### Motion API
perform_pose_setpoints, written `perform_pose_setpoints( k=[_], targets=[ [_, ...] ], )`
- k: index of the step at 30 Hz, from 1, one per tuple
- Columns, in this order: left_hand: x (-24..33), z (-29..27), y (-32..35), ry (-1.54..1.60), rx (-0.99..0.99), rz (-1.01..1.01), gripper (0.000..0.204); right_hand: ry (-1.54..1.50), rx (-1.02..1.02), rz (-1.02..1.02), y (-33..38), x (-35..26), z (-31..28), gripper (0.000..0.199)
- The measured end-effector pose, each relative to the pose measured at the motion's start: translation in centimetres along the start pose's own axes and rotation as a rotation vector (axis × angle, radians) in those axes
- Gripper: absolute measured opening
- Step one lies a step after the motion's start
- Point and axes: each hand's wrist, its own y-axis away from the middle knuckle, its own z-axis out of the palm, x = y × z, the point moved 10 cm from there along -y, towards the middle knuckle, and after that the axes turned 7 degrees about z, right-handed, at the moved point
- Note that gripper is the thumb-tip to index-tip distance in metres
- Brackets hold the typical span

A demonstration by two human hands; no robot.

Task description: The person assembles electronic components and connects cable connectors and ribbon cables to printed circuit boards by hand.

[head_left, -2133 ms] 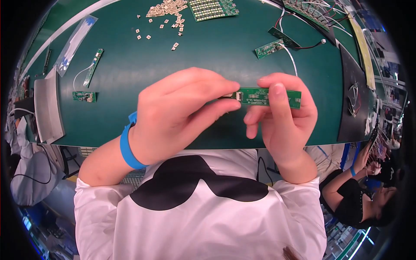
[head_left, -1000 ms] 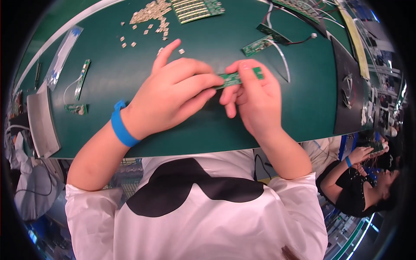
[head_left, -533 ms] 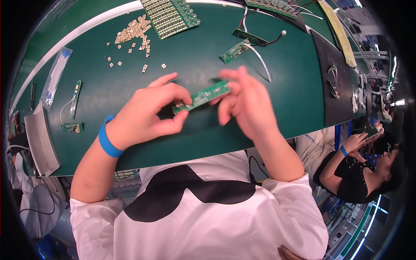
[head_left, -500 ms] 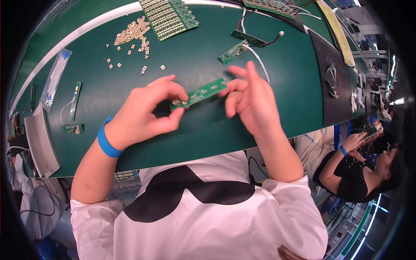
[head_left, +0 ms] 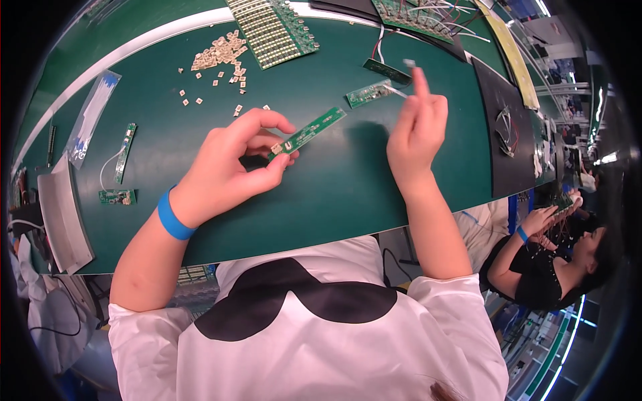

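Note:
My left hand (head_left: 231, 157) pinches a narrow green circuit board (head_left: 319, 127) by its lower end, beside a small pale connector. The board tilts up to the right above the table. My right hand (head_left: 418, 130) is raised to the right of it, index finger stretched out and the other fingers partly curled. Its fingertip is close to a small white plug (head_left: 408, 63); whether they touch I cannot tell. Beside this hand lie a second green circuit board (head_left: 368, 94) with a white wire and a dark narrow board (head_left: 386, 71) with wires.
A heap of small pale connectors (head_left: 219, 52) lies at the back left, beside a large panel of boards (head_left: 271, 33). Two small wired boards (head_left: 124, 154) and a plastic bag (head_left: 97, 117) are at left. A black mat (head_left: 505, 87) covers the right side. A co-worker (head_left: 542, 260) sits at right.
My right hand has moved away from the held board, up and right toward the wired boards. The left hand keeps the board, now turned more steeply. The view has shifted slightly.

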Motion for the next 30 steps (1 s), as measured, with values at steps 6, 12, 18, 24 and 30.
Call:
perform_pose_setpoints(
  k=[6, 12, 18, 24, 30],
  targets=[
    [-2.2, -1.4, 0.5, 0.193, 0.150, -0.200, 0.021, -0.199, -0.039, -0.297, -0.6, -3.7, 1.2, 0.040],
    [-3.0, -1.9, 0.8, 0.291, 0.231, -0.253, 0.020, -0.513, -0.498, 0.145, -1.7, -1.9, 6.0, 0.038],
    [-3.3, -2.6, 0.6, 0.354, 0.248, -0.239, 0.021, -1.181, -0.902, 0.595, -0.7, -0.7, 9.5, 0.051],
    [-4.7, -3.1, 1.0, 0.499, 0.335, -0.342, 0.022, -1.079, -0.963, 0.405, -0.9, -2.2, 9.7, 0.029],
    [-4.5, -4.9, 1.0, 0.488, 0.453, -0.283, 0.024, -0.933, -0.995, 0.353, -1.0, -2.5, 9.8, 0.015]
  ],
)
